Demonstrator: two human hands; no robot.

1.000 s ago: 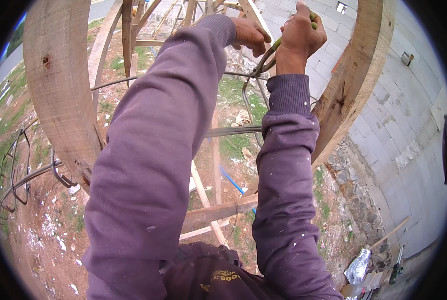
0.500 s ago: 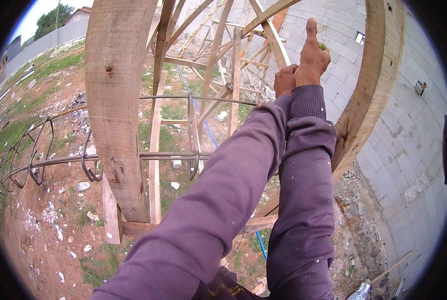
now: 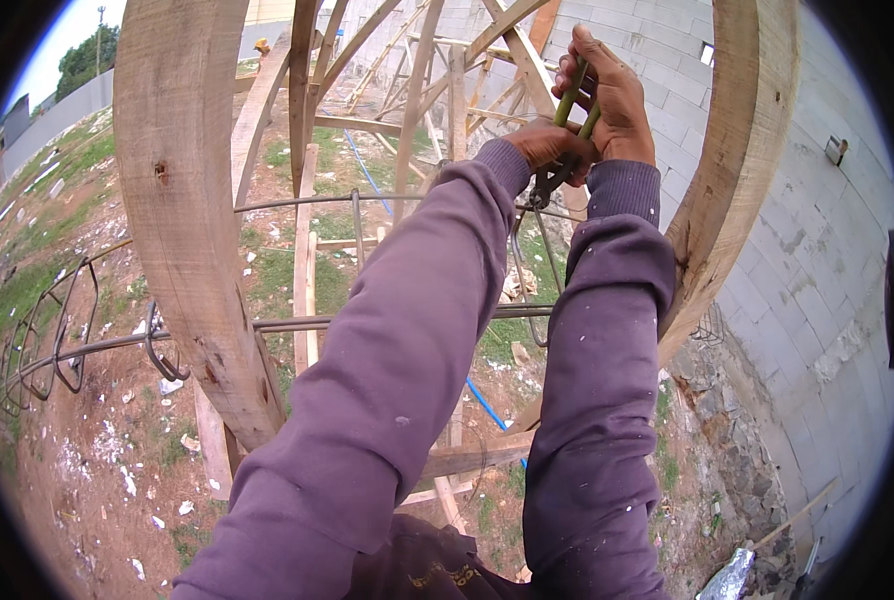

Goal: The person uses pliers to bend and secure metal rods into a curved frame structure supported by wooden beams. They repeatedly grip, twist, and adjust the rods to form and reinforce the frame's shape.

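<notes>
My right hand (image 3: 622,110) is closed around the green-handled pincers (image 3: 567,103), its fingers curled over the handles. My left hand (image 3: 539,143) is closed lower down, about the pincers near their joint; its fingertips are partly hidden. The dark head of the pincers points down at the upper bar of a steel rebar cage (image 3: 307,201), where a stirrup (image 3: 516,262) hangs. Whether the jaws grip a tie wire there cannot be made out. My sleeved forearms cover part of the cage's lower bar.
Thick wooden posts stand at left (image 3: 182,200) and right (image 3: 732,170). Wooden braces and scaffold poles (image 3: 457,105) rise behind. A grey block wall (image 3: 817,290) runs along the right. Far below lies littered ground with a blue hose (image 3: 485,402). Another person (image 3: 262,46) is at the far left.
My right hand has tilted back from a raised-thumb fist, bringing the pincers into sight. My left hand has moved left and down against them. The view has shifted slightly right.
</notes>
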